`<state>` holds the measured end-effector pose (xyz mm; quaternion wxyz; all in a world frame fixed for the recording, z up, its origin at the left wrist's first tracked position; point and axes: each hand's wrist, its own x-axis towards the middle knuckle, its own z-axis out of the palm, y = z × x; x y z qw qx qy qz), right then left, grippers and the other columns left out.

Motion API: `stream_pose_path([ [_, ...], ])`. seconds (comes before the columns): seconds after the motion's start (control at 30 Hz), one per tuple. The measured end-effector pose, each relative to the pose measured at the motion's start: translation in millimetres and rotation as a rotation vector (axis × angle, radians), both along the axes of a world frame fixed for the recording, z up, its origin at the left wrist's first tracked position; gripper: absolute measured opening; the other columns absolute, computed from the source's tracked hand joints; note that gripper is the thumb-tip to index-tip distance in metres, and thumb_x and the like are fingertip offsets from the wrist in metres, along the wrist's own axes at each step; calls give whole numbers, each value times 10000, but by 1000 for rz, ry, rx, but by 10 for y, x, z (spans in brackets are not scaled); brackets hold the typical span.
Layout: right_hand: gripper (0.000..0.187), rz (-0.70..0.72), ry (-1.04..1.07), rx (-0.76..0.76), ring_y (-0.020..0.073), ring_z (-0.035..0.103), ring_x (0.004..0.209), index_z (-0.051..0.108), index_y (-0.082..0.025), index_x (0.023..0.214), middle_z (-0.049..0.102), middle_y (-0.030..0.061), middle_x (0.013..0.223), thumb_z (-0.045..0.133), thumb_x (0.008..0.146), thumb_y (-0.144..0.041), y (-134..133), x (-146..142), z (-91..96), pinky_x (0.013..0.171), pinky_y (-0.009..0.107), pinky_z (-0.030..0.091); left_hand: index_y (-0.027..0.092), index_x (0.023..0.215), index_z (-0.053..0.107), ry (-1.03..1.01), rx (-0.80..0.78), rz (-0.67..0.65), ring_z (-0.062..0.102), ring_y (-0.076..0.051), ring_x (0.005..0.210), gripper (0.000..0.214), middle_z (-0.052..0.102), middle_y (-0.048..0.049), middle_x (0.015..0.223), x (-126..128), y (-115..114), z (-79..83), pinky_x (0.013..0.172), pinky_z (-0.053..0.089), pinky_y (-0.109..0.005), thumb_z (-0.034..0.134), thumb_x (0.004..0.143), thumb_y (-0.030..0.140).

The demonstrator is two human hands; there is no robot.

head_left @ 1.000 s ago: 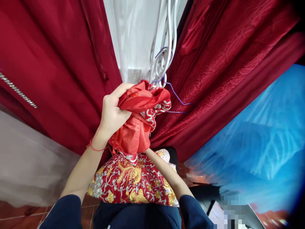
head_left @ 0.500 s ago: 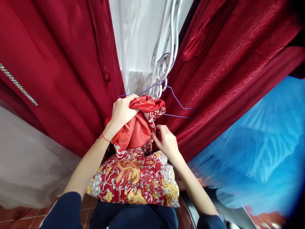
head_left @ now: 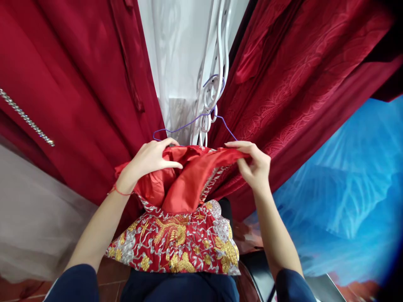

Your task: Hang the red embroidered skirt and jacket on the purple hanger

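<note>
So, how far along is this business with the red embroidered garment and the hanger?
Done: the purple wire hanger hangs on the white scrolled rack. In hand: left hand and right hand pinch the lining edge of the embroidered red garment, spread open just below the hanger. Left, probably: the garment is not on the hanger yet.
</note>
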<state>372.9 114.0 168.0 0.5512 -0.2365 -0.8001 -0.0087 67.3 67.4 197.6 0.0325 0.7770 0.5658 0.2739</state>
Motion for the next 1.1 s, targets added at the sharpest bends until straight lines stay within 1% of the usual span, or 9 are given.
stream_pose_path([
  [0.13, 21, 21, 477, -116, 220, 715, 852, 577, -248, 901, 737, 38, 916, 582, 910, -267, 196, 261, -171, 817, 412, 569, 213, 1077, 699, -245, -213, -39, 695, -269, 966, 540, 757, -35, 1040, -533, 39, -293, 872, 517, -334, 777, 679, 568],
  [0.3, 120, 125, 664, -119, 227, 707, 791, 540, -274, 893, 690, 2, 811, 637, 906, -342, 324, 336, -240, 813, 438, 564, 202, 862, 776, -369, -925, -218, 705, -293, 923, 405, 780, -51, 953, -912, 68, -899, 818, 554, -357, 769, 684, 565],
  [0.37, 128, 222, 649, -156, 220, 708, 774, 537, -281, 887, 675, -14, 786, 635, 912, -359, 302, 323, -239, 815, 436, 565, 214, 936, 774, -600, -915, -153, 700, -294, 972, 464, 779, -59, 1001, -953, 112, -1129, 886, 549, -380, 773, 663, 590],
  [0.43, 164, 292, 589, -199, 211, 698, 761, 536, -277, 880, 663, -14, 777, 647, 906, -395, 272, 312, -246, 774, 411, 564, 194, 1000, 750, -831, -675, 19, 697, -286, 985, 576, 773, -80, 1022, -978, 209, -1271, 905, 544, -378, 760, 635, 640],
  [0.53, 232, 358, 420, -248, 204, 658, 732, 548, -264, 871, 643, 3, 765, 658, 889, -468, 245, 304, -252, 684, 370, 534, 152, 1036, 717, -815, -211, 247, 687, -281, 975, 606, 759, -108, 1036, -1018, 437, -1240, 874, 534, -355, 645, 720, 663],
  [0.63, 246, 359, 215, -293, 176, 582, 665, 554, -249, 855, 613, 7, 752, 603, 921, -481, 209, 301, -217, 635, 340, 479, 162, 1026, 716, -421, 45, 414, 673, -297, 995, 489, 749, -121, 1039, -1041, 667, -1003, 876, 492, -356, 472, 874, 559],
  [0.83, 147, 63, -235, -219, 175, 485, 661, 521, -233, 788, 559, 13, 703, 512, 934, -247, 100, 349, -257, 630, 320, 418, 218, 811, 708, -137, -93, 433, 653, -253, 847, 418, 742, -82, 863, -1021, 947, -800, 727, 421, -291, 465, 872, 552],
  [1.0, 110, 16, -273, -73, 193, 503, 699, 568, -239, 944, 637, 20, 792, 513, 861, -193, 167, 470, -453, 698, 351, 424, 201, 418, 424, -349, -194, 364, 404, -119, 490, 520, 388, 28, 413, -991, 1137, -862, 524, 264, -262, 673, 710, 552],
  [1.1, 231, 54, -434, -68, 172, 556, 705, 610, -223, 1048, 707, 22, 897, 514, 839, -203, 207, 523, -467, 784, 386, 376, 202, 407, 460, -506, -245, 384, 428, -120, 478, 467, 399, 34, 385, -940, 1247, -824, 496, 285, -253, 735, 644, 495],
])
